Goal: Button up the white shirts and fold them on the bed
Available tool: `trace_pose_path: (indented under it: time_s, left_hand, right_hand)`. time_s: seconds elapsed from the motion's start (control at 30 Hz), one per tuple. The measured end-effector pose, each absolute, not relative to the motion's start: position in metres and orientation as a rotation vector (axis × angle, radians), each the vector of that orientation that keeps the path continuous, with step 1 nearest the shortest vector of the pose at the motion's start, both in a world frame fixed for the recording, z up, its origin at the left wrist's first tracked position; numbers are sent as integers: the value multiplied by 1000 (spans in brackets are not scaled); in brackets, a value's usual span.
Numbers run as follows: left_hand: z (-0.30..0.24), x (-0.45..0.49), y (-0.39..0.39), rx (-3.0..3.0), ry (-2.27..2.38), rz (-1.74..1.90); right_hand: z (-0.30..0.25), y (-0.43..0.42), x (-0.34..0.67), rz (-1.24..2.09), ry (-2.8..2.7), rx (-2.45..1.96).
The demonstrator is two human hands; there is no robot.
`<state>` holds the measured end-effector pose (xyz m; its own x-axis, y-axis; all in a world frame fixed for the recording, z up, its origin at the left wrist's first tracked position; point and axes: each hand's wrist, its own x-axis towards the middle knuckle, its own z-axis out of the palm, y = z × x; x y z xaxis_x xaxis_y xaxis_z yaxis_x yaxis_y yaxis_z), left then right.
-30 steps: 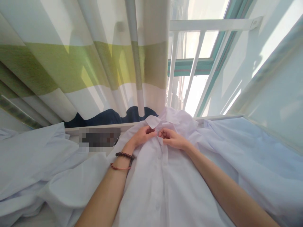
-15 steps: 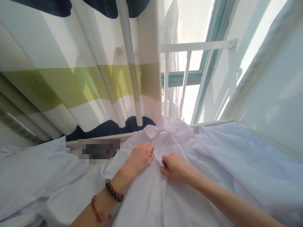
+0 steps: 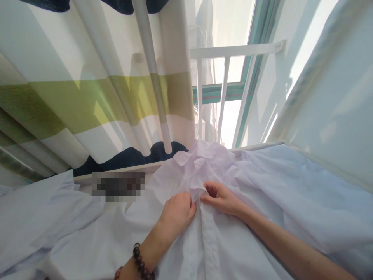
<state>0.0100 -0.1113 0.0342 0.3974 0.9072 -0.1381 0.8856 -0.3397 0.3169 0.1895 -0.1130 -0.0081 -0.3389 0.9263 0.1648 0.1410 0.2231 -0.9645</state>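
A white collared shirt (image 3: 230,229) lies spread out before me, its collar (image 3: 201,149) toward the window and its front placket running down the middle. My left hand (image 3: 179,212) is closed on the left edge of the front opening, with the fingertips partly hidden. Just to the right, my right hand (image 3: 220,197) pinches the other front edge between thumb and fingers, lifting the cloth a little. A small gap shows between the two edges. Any button at the fingertips is too small to make out. A dark beaded bracelet (image 3: 140,260) circles my left wrist.
The shirt's sleeves stretch out to both sides. A blurred dark object (image 3: 118,186) lies at the left by the ledge (image 3: 110,173). Behind hangs a white, green and navy curtain (image 3: 131,97). White railing bars (image 3: 223,97) stand before the window, with a pale wall (image 3: 335,116) at the right.
My left hand has moved down and slightly right along the front opening. The right hand has risen and turned, and the edge it holds is now lifted and folded back.
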Motion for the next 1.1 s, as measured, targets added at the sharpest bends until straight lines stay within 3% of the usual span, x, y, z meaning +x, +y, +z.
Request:
trace_pose_path:
  time_s: [0.27,0.67,0.9,1.1]
  left_hand:
    - [15,-15,-94,1422,1095,553]
    - [22,-21,-86,1645,1043,243]
    - [11,-15,-92,1603,1062,506]
    - [8,-18,-87,1508,985,503]
  right_hand:
    - [-6,-108,197,1425,-1574,-975]
    - [-6,-109,195,1469,-1571,-990]
    - [-3,-109,196,1441,-1587,-981]
    - [-2,-107,189,1324,-1482,-1194]
